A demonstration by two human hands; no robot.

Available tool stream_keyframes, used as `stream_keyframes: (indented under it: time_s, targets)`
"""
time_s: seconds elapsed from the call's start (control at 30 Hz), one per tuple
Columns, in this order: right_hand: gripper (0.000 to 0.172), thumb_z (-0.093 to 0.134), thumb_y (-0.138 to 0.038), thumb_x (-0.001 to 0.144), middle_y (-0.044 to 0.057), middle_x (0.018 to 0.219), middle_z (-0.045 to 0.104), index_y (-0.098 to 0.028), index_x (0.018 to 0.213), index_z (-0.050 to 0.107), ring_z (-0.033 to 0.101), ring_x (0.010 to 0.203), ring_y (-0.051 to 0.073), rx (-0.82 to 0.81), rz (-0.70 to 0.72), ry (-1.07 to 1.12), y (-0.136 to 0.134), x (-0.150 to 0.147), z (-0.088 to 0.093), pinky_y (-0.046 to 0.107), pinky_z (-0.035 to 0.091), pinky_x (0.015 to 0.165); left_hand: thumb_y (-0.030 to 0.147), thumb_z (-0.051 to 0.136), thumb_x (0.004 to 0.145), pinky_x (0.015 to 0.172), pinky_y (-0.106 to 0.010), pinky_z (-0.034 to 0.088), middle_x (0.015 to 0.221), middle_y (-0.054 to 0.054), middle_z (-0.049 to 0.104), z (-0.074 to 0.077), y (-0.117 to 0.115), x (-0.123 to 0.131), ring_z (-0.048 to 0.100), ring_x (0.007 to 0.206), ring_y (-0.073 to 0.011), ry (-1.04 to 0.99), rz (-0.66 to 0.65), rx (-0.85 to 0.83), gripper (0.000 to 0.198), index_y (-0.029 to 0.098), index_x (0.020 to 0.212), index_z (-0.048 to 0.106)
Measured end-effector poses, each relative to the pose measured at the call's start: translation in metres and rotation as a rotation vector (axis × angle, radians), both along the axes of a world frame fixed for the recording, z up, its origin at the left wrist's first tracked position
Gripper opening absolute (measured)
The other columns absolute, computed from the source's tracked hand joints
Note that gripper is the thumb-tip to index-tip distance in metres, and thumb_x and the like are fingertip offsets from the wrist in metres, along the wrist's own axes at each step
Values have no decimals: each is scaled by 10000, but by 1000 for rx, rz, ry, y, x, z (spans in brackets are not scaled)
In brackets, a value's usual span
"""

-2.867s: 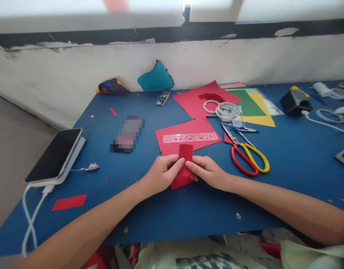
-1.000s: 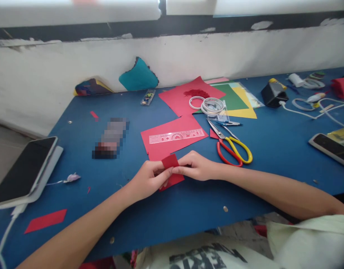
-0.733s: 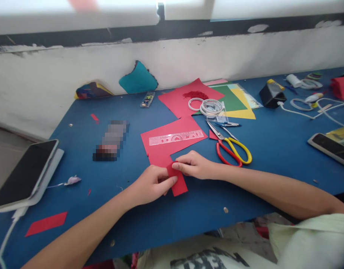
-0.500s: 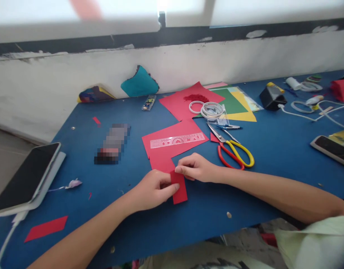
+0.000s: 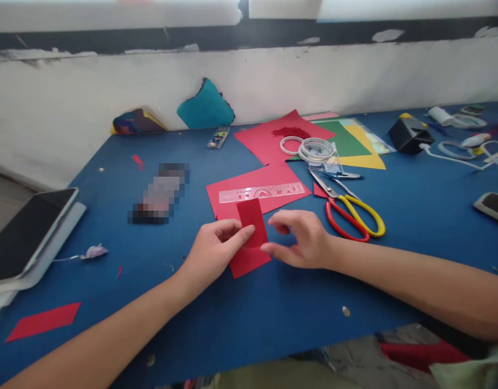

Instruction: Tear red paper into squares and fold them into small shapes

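Note:
My left hand (image 5: pixel 220 246) pinches a narrow red paper strip (image 5: pixel 252 216) between thumb and fingers. The strip stands tilted over another red paper piece (image 5: pixel 249 263); whether the two are joined I cannot tell. My right hand (image 5: pixel 299 237) is beside the strip's right edge, thumb and fingers apart, with nothing between them. Just behind, a clear plastic ruler (image 5: pixel 260 192) with cut-out shapes lies on a red sheet (image 5: pixel 279 172). Scissors (image 5: pixel 346 208) with one red and one yellow handle rest to the right of my right hand, blades pointing away to the left.
Tape rolls (image 5: pixel 316 148) and red thread (image 5: pixel 291 132) lie on coloured sheets (image 5: pixel 354 138) at the back. A tablet-like device (image 5: pixel 30 232) is at left, a red scrap (image 5: pixel 44 322) at front left. A black box (image 5: pixel 411 134) with a white cable stands back right.
My left hand has raised the red strip, which now stands up toward the ruler. My right hand has let go and opened, moving slightly right. The view has shifted a little.

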State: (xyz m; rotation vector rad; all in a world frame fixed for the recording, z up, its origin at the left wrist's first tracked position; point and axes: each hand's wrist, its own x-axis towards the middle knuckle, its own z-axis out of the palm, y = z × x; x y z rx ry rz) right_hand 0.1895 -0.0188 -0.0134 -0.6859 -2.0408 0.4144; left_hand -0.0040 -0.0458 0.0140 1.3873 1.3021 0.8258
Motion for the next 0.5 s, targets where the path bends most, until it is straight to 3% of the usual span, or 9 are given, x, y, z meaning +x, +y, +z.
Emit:
stream_keyframes:
  time_s: [0.07,0.17,0.3,0.43,0.5]
  targets:
    - [359,634,-486,820,-26,647,554,-181,960,504,496,545,99,219,19,-145,-7,-2,1,236,399,548,499,650,735,502,-206,368,599,13,570,-2,-3,1,473,550,-96,-7,13,-11,358,157,640,597]
    - [443,584,-570,825,15,697,599,-158,964,497,553,600,129,314,-32,-262,-13,-5,2,256,441,581,491,693,697,473,-197,341,558,28,534,-4,-6,3,457,528,-88,-8,19,-10,369,160,599,561]
    - [452,590,-550,829,47,788,627,-143,996,484,582,661,138,185,-13,-263,-13,-4,1,254,464,605,461,732,659,460,-194,333,543,45,507,-4,-5,3,442,509,-79,-58,21,1,397,175,565,475]
    - [266,481,-340,933,50,852,644,-148,1116,466,599,718,126,21,130,-250,-7,0,2,235,478,638,433,735,651,522,-210,402,588,32,548,-1,-3,3,489,561,-92,-150,-21,67,376,176,562,475]
    - [191,428,-283,951,36,846,644,-172,1098,478,597,692,113,-68,110,-193,-3,1,3,227,475,624,437,724,665,555,-227,435,620,24,570,-2,-5,3,519,594,-107,-172,-44,83,353,178,596,496]
